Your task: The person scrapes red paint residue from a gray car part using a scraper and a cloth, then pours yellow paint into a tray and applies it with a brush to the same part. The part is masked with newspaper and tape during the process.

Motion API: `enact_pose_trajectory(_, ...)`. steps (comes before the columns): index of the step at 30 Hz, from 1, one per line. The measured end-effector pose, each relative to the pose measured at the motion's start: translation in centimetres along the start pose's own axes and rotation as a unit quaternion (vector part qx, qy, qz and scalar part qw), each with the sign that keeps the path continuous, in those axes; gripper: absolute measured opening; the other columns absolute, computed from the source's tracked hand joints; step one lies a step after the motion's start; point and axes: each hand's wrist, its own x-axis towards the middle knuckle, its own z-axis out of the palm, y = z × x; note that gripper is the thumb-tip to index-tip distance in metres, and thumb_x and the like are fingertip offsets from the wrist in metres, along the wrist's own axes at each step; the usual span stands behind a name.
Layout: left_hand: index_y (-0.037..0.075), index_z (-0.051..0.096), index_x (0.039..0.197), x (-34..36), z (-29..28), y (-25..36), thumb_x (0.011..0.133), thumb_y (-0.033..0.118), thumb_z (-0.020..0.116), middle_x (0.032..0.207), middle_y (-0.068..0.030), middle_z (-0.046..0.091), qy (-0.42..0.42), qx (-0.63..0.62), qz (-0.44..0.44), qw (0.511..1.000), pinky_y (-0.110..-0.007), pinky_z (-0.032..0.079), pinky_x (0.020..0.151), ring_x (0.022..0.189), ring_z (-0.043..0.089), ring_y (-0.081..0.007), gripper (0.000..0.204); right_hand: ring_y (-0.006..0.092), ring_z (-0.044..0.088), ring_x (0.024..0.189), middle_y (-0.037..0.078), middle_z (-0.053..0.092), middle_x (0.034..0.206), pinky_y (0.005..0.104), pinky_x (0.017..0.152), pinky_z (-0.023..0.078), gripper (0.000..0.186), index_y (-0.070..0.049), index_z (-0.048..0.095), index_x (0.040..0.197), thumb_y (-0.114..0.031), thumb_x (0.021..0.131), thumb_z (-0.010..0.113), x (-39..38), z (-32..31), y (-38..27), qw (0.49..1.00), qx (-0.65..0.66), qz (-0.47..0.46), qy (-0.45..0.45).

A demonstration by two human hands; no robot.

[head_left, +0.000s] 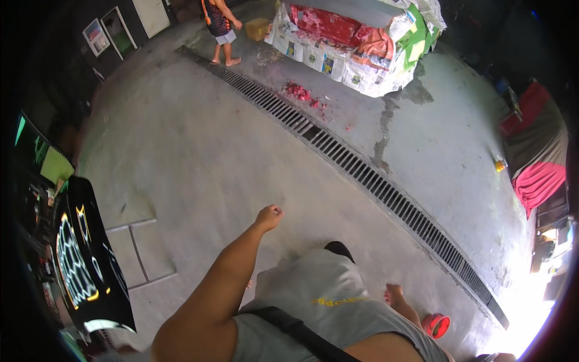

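My left hand (270, 217) is out in front of me above the bare concrete floor, its fingers curled closed; what it holds, if anything, is too small to make out. My right hand (393, 292) hangs lower at my right side, fingers loosely apart, holding nothing visible. A small red bucket (436, 326) stands on the floor just beyond it. My grey T-shirt and a black strap fill the lower middle of the view.
A long drain grate (354, 166) crosses the floor diagonally. Beyond it are a newspaper-masked red object (319, 27), red scraps (298, 90) and a cardboard box (258, 29). Another person (218, 24) stands nearby. A glossy black panel (90, 253) is at left; draped cloths (537, 181) at right.
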Motion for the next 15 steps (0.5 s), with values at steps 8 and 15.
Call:
enact_pose_trajectory(8, 0.004, 0.079, 0.113, 11.3, -6.3, -11.7, 0.100, 0.041, 0.065, 0.119, -0.0212, 0.077, -0.053, 0.178, -0.090, 0.978, -0.049, 0.056, 0.099, 0.116, 0.071, -0.0413, 0.041, 0.0308, 0.069, 0.058, 0.013, 0.071, 0.074, 0.0487, 0.056, 0.056, 0.040, -0.009, 0.073, 0.093, -0.046, 0.106, 0.065, 2.7, 9.9, -18.6, 0.993, -0.056, 0.043, -0.097)
enact_pose_trajectory(15, 0.012, 0.072, 0.106, 10.7, -12.6, -11.2, 0.103, 0.032, 0.069, 0.079, -0.0047, 0.066, -0.077, -0.074, -0.377, 0.920, -0.038, 0.049, 0.055, 0.065, 0.064, -0.0208, 0.020, 0.0284, 0.075, 0.067, 0.011, 0.077, 0.082, 0.0481, 0.060, 0.060, 0.037, -0.012, 0.077, 0.102, -0.048, 0.100, 0.069, 7.6, 23.2, -66.1, 0.748, -0.391, -0.512, 0.160)
